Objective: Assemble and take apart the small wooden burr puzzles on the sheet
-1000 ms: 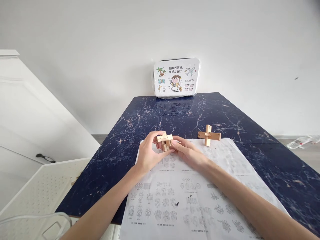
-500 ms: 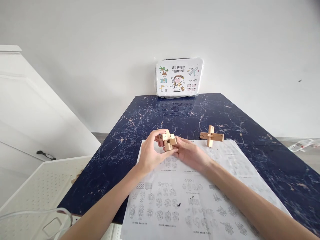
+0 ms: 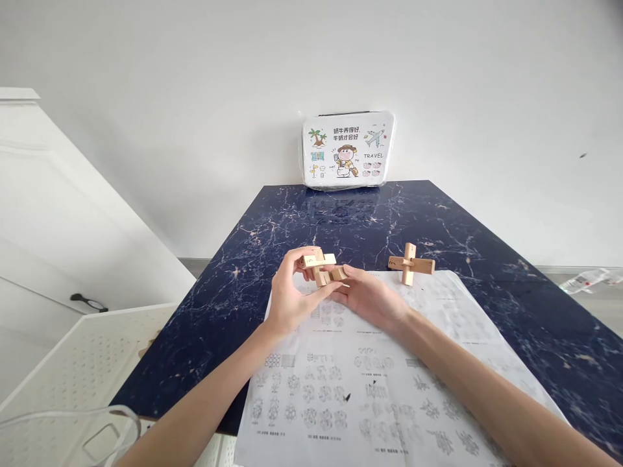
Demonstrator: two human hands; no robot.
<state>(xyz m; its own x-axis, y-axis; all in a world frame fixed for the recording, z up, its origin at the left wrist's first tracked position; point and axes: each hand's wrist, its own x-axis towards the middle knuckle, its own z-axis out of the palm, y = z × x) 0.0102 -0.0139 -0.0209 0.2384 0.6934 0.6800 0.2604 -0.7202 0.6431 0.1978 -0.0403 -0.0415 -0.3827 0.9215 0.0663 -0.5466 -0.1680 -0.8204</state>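
Above the far edge of the sheet: blocks, pinched in the left hand, gripped at one end by the right hand. Apparently at the step of fitting block against block; next, probably calling for careful alignment before pushing.

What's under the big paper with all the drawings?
The dark blue table, which shows beyond the paper on several sides. Anything else underneath is covered, so I can't tell.
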